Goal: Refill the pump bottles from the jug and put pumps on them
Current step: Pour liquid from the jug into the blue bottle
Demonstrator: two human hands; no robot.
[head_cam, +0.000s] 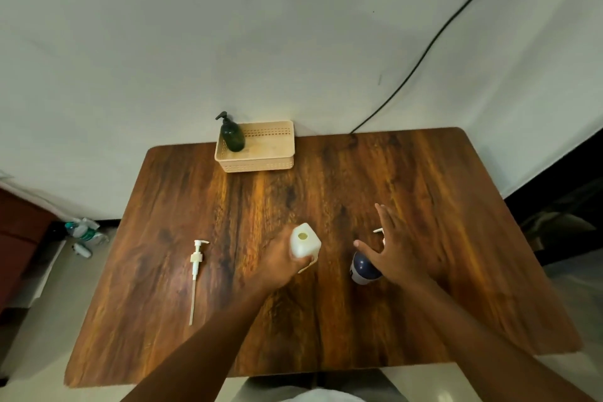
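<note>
Seen from above, a person's left hand (283,259) grips an uncapped white jug (305,241) standing on a wooden table (424,287), fingers wrapped around its near side by the handle. Just to the right of it, the right hand (396,250) hovers with fingers spread and straight over a dark blue bottle (364,268) whose white pump (378,231) shows beyond the fingers; whether the hand touches the bottle is unclear. Well to the left of the left hand, a loose white pump with a long dip tube (196,274) lies flat on the wood. Farther off, beyond both hands at the table's far edge, a beige perforated basket (261,163) holds a dark green pump bottle (232,135) upright in its left end.
</note>
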